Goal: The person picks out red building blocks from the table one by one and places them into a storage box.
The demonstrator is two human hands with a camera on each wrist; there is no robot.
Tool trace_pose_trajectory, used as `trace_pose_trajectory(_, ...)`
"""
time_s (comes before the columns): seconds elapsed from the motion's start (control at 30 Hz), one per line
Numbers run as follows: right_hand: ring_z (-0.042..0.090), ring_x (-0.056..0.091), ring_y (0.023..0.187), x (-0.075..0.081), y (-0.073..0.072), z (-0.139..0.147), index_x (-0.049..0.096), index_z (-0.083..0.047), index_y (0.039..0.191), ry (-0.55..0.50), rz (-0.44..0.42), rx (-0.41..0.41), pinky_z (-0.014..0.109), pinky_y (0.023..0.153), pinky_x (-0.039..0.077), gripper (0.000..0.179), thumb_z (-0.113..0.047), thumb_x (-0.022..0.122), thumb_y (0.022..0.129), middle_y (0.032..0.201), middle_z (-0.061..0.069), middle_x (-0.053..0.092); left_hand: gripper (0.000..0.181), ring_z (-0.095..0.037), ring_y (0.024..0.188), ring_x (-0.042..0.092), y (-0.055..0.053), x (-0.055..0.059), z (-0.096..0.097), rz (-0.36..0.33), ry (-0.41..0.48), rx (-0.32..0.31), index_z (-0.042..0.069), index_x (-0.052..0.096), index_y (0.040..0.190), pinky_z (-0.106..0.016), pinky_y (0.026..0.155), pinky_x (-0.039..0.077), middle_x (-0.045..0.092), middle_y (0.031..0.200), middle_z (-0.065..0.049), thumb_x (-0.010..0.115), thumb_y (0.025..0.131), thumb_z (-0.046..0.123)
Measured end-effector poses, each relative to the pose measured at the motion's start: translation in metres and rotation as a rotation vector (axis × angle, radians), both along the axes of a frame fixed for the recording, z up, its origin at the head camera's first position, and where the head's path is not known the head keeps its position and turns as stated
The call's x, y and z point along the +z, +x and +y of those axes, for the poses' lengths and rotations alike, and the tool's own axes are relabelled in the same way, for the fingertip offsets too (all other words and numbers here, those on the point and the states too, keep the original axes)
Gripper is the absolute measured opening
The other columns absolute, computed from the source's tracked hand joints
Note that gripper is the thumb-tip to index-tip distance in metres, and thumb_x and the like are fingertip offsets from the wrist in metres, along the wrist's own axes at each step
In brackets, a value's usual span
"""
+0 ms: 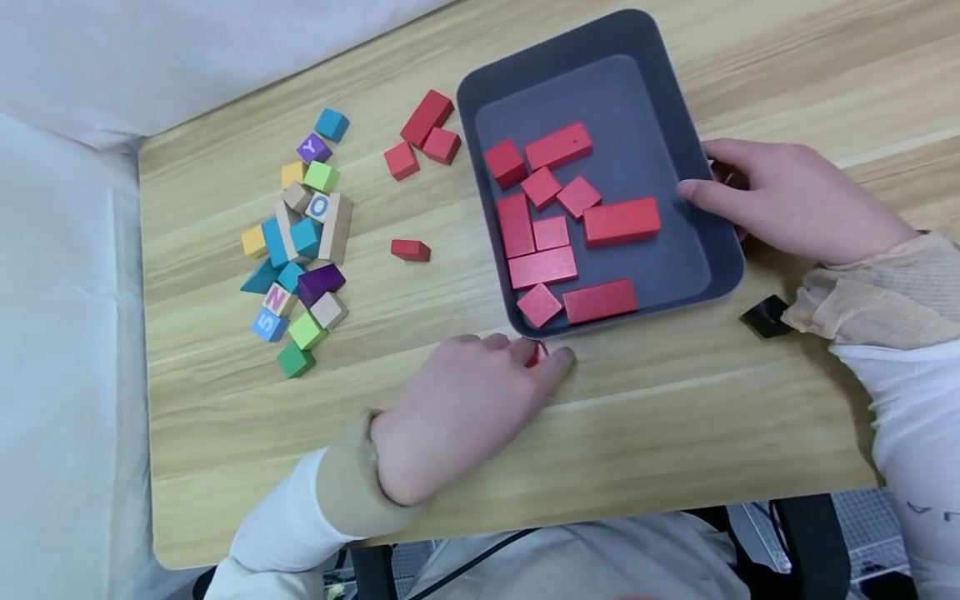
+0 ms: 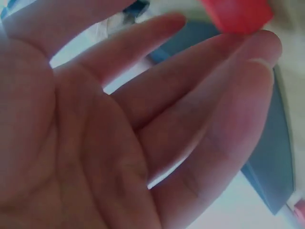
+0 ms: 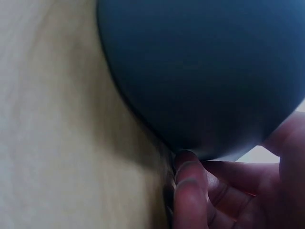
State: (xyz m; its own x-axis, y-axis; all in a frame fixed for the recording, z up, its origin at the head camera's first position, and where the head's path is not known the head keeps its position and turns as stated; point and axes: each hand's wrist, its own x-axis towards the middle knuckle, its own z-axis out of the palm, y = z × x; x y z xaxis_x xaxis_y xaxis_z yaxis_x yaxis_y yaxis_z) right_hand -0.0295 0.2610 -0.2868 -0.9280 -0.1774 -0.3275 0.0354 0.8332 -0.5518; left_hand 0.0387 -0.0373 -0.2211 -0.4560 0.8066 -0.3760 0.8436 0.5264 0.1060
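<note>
Whether the left grip pinches the bright-red block, I can't tell; the right grip clamps the tray.

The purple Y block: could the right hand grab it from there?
Probably not: the right hand grips the tray by its rim, and the tray itself lies between that hand and the purple Y block.

Blocks in tray — more blocks leftward.

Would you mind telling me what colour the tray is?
The tray is dark bluish grey, best seen in the head view.
</note>
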Motion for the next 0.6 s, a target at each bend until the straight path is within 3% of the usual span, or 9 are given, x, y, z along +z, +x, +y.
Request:
trace_pose_trajectory(0.23, 0.023, 0.047, 0.071, -0.002, 0.000, 0.001, 0.046, -0.013, 0.123, 0.000, -0.003, -0.004, 0.030, 0.057, 0.034, 0.045, -0.044, 0.042, 0.090, 0.084, 0.010, 0.052, 0.030, -0.013, 0.076, 0.051, 0.011, -0.013, 0.006, 0.044, 0.082, -0.035, 0.017, 0.058, 0.108, -0.025, 0.051, 0.043, 0.051, 0.094, -0.002, 0.055, 0.080, 0.006)
trace_pose_trajectory(0.6, 0.023, 0.044, 0.074, -0.003, -0.001, 0.002, 0.045, -0.013, 0.124, -0.004, 0.005, 0.003, 0.031, 0.058, 0.033, 0.045, -0.043, 0.040, 0.091, 0.087, 0.011, 0.051, 0.029, -0.014, 0.072, 0.045, 0.014, -0.019, 0.009, 0.058, 0.097, -0.039, 0.015, 0.057, 0.106, -0.022, 0.041, 0.035, 0.045, 0.094, -0.003, 0.054, 0.079, 0.005)
